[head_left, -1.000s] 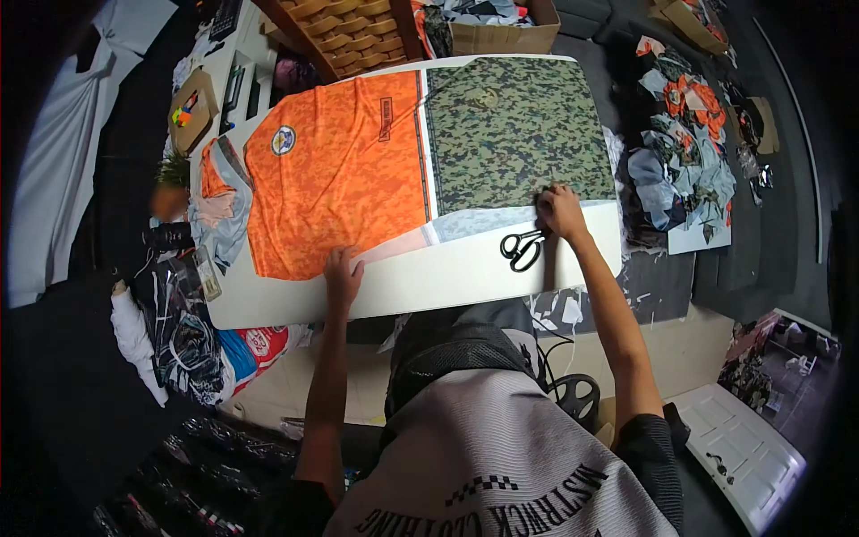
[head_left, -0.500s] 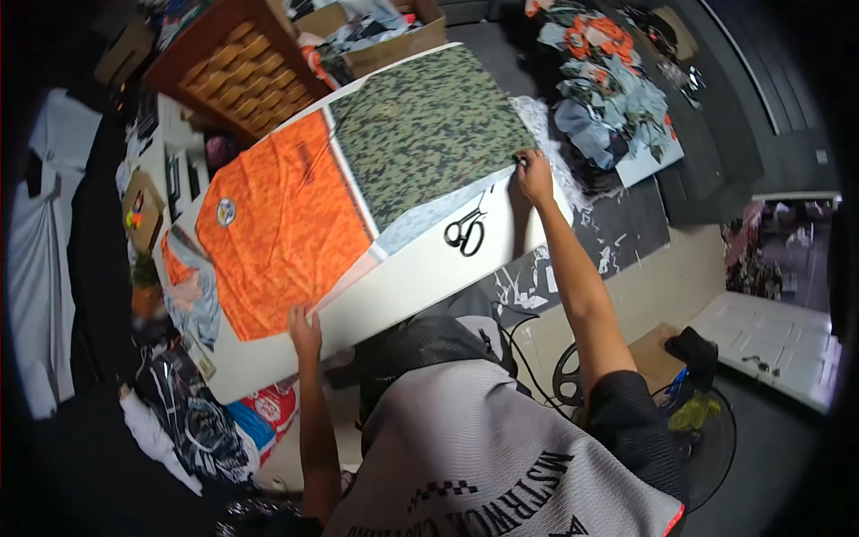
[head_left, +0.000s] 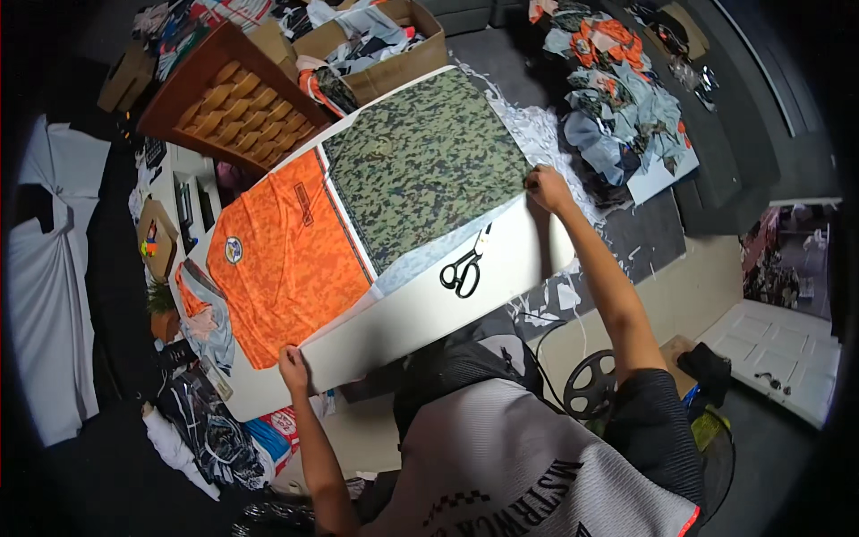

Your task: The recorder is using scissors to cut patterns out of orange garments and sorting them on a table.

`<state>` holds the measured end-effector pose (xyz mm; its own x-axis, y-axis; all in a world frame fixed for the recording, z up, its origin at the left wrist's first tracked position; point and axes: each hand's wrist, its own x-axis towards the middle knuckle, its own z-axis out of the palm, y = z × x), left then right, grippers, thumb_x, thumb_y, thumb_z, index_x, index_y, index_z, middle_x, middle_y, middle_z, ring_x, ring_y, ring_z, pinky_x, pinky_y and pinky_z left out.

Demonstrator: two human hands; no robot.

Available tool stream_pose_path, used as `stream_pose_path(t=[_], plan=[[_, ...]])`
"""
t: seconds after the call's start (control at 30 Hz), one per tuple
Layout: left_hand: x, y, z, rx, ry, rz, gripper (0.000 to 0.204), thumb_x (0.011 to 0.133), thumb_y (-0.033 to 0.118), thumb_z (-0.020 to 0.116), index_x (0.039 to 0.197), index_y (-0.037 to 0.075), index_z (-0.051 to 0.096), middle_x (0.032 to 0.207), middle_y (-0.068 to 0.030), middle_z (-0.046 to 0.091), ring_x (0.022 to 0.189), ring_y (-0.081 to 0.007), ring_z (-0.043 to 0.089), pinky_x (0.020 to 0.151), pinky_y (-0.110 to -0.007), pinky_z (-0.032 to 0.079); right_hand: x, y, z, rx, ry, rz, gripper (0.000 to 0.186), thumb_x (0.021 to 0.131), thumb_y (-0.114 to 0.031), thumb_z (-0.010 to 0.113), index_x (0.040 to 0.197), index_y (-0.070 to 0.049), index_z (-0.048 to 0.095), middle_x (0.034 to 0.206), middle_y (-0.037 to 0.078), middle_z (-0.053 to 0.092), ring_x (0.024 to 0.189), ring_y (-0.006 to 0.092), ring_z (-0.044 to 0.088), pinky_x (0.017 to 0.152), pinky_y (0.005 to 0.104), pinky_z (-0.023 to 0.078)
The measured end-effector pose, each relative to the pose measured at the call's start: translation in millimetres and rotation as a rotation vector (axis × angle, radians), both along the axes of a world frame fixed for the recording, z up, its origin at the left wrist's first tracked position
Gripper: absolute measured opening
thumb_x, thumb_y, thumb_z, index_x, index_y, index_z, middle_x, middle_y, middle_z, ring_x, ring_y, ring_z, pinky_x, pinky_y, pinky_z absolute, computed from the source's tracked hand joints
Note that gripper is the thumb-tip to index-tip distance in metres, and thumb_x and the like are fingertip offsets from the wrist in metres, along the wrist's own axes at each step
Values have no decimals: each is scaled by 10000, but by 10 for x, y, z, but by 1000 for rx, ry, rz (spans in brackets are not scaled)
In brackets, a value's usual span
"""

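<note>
A wide printed cloth (head_left: pixel 286 259) lies spread over a white table (head_left: pixel 394 315). Its left part is orange camouflage with a round badge, its right part green camouflage (head_left: pixel 425 161), and a white strip divides them. At the near edge of the orange part, my left hand (head_left: pixel 293 367) is closed on the cloth. Far to the right, my right hand (head_left: pixel 548 188) pinches the corner of the green part. A pale underside shows along the near edge between my hands. Black-handled scissors (head_left: pixel 463 273) rest on the table beside that edge, nearer to my right hand.
A wooden chair back (head_left: pixel 242 103) leans over the table's far left side. Behind it stands a cardboard box (head_left: pixel 394 67) of cloth. Cloth scraps (head_left: pixel 626 116) are heaped at the far right. White offcuts litter the floor, and a dark wheel (head_left: pixel 591 385) stands at the near right.
The view has shifted, so the table sits lower in the picture. My left hand has moved along the near edge toward the orange part's corner. My right hand stays at the green corner.
</note>
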<state>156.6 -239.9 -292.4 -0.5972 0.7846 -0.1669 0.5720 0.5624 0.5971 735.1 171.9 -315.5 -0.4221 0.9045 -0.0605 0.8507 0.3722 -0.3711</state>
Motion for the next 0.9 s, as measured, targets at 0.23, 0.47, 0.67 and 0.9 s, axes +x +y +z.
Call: stream_pose_path(t=[0.23, 0.47, 0.67, 0.9], plan=[[-227, -146, -187, 3, 3, -117, 83, 856, 89, 505, 859, 22, 555, 831, -96, 570, 763, -246, 540, 751, -322, 448, 67, 96, -46, -86, 82, 200, 102, 721, -141, 650, 778, -62, 680, 840, 116, 592, 761, 307, 538, 701, 373, 449], [-191, -233, -185, -1, -27, -15, 105, 895, 101, 470, 877, 23, 538, 854, -108, 584, 725, -243, 544, 704, -338, 450, 2, 151, 102, -64, 89, 114, 132, 770, -160, 616, 809, -53, 684, 883, 118, 622, 778, 316, 566, 713, 377, 458], [-650, 417, -48, 265, 68, 80, 210, 978, 216, 432, 1035, 18, 474, 872, -126, 568, 777, -285, 565, 747, -373, 448, -114, 720, 582, 237, 216, -85, 172, 795, -115, 606, 945, -42, 646, 924, 125, 627, 807, 294, 597, 734, 356, 474], [-1123, 1393, 1792, 251, 430, -295, 445, 811, 362, 690, 1114, 81, 526, 877, -99, 655, 672, -304, 603, 621, -399, 470, -204, 1094, 2262, 605, 379, -229, 176, 903, -135, 587, 1033, -22, 625, 906, 90, 653, 745, 210, 607, 669, 304, 477]])
